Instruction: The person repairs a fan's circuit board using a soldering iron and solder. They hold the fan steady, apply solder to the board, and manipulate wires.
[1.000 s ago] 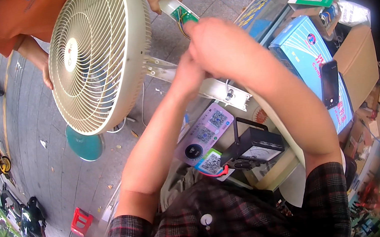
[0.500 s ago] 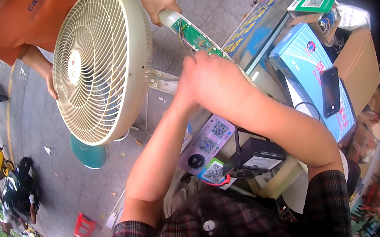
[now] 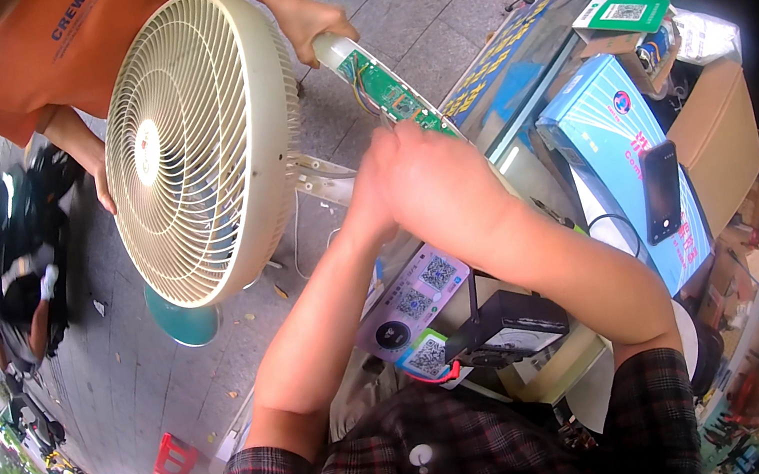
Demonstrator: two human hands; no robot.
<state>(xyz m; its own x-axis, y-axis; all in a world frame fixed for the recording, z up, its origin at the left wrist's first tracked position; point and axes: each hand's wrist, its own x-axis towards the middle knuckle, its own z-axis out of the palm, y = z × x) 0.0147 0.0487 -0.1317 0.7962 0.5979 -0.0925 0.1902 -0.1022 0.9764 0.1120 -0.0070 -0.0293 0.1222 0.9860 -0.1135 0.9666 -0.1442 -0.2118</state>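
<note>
A cream-coloured pedestal fan with a round grille (image 3: 181,150) is held up at the left by another person. That person's hand (image 3: 312,27) grips the top end of its long control housing. Inside the open housing a green circuit board (image 3: 384,89) with thin wires shows. At the board's lower end my right hand (image 3: 437,171) is closed, knuckles up, over the housing; its fingertips and whatever they hold are hidden. Pressed close against it, partly behind, is my left hand (image 3: 372,182); its fingers are out of sight.
A blue box (image 3: 619,154) with a black phone (image 3: 662,187) lies on the cluttered bench at right, beside a cardboard box (image 3: 717,137). Below my forearms stand a black device (image 3: 516,319) and a purple code card (image 3: 416,302). Motorbikes (image 3: 16,250) are on the pavement.
The fan's head has dropped slightly, and the housing's top end with the other person's hand has shifted a little left. A motorbike with a rider has come into view at left.
</note>
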